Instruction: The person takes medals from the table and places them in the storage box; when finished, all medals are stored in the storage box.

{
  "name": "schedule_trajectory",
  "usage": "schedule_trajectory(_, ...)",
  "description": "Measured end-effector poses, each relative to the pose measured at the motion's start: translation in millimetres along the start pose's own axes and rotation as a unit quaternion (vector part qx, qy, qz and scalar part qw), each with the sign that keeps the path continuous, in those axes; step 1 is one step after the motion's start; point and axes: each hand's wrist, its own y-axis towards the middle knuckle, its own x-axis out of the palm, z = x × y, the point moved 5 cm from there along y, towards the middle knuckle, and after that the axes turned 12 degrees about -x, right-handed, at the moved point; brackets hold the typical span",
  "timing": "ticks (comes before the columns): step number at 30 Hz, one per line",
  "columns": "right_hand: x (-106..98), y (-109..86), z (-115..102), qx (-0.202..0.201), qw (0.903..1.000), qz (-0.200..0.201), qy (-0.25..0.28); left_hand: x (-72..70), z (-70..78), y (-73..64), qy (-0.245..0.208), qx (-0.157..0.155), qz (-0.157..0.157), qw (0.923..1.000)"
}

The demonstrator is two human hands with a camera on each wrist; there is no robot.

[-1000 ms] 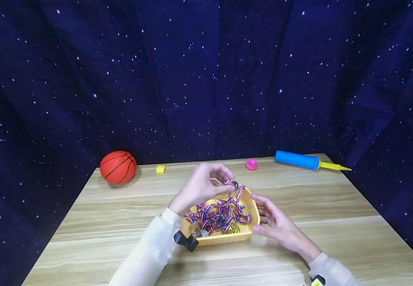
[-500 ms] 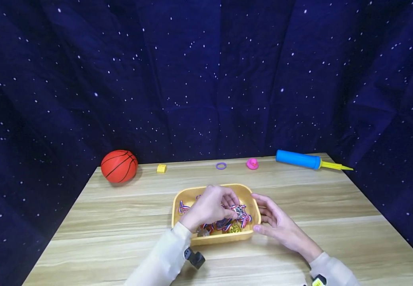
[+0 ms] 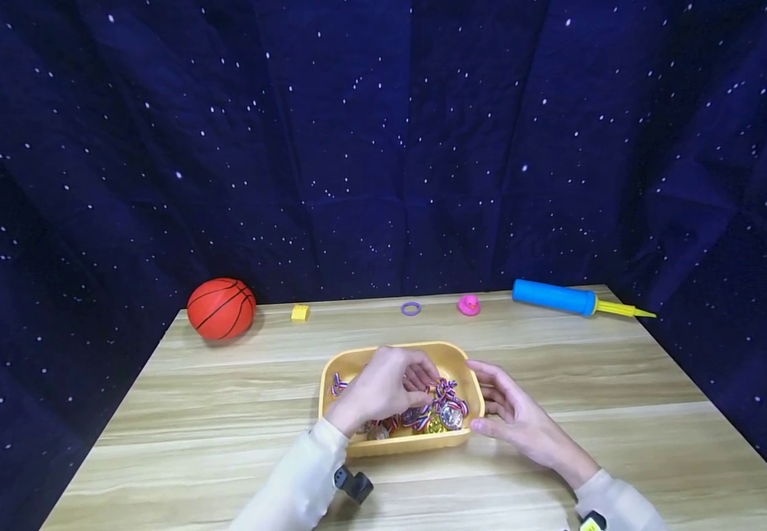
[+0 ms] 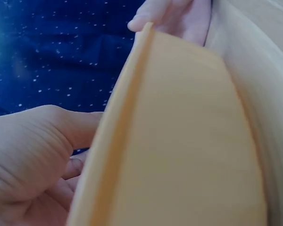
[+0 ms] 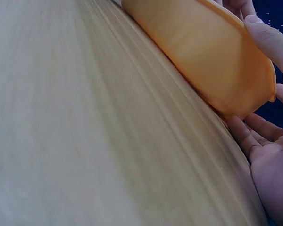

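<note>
In the head view a yellow plastic basket (image 3: 410, 443) holds several medals with red, white and blue ribbons. My left hand (image 3: 386, 387) reaches over its left side, fingers loosely bent above the ribbons, with no medal visible in its grasp. A silver medal (image 3: 451, 415) lies at the basket's right front, beside a gold medal (image 3: 435, 423). My right hand (image 3: 512, 420) holds the basket's right end, thumb near the front corner. The right wrist view shows that thumb (image 5: 269, 40) at the rim and fingertips low against the wall. My left palm hides some medals.
Along the back of the wooden table (image 3: 178, 413) stand a red basketball (image 3: 221, 309), a yellow toy block (image 3: 300, 313), a purple ring (image 3: 411, 308), a pink rubber duck (image 3: 469, 304) and a blue hand pump (image 3: 552, 296) with a yellow nozzle. A dark starry curtain hangs behind.
My left hand has lowered into the basket with a silver medal, let it go at the right front and drawn slightly left. The purple ring has come into view. My right hand stays put.
</note>
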Motion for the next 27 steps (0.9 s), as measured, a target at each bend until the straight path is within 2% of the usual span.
schedule_trajectory(4, -0.8, -0.7, -0.6, 0.002, 1.0, -0.001, -0.001, -18.5, -0.4, -9.6, 0.018, 0.01, 0.047, 0.9987)
schedule_trajectory(10, -1.9, 0.6, -2.4, 0.005, 1.0, 0.002, -0.004, -46.7, -8.0, -20.3, 0.031, 0.008, 0.112, 0.9932)
schedule_trajectory(16, 0.7, -1.7, -2.4, 0.006, 1.0, 0.002, 0.0, -62.0, -19.7, -31.8, 0.054, -0.004, 0.146, 0.9878)
schedule_trajectory(22, -2.9, -0.5, -7.2, -0.009, 1.0, -0.004, 0.0, -73.2, -23.6, -38.5, 0.069, 0.002, 0.176, 0.982)
schedule_trajectory(25, -11.2, 1.1, -17.9, -0.027, 0.9981, -0.001, -0.055, -75.9, -23.1, -41.0, 0.085, 0.002, 0.186, 0.9789)
schedule_trajectory(27, -18.4, 2.9, -30.0, -0.041, 0.9911, 0.006, -0.126, -76.5, -23.2, -43.5, 0.098, -0.002, 0.189, 0.9771)
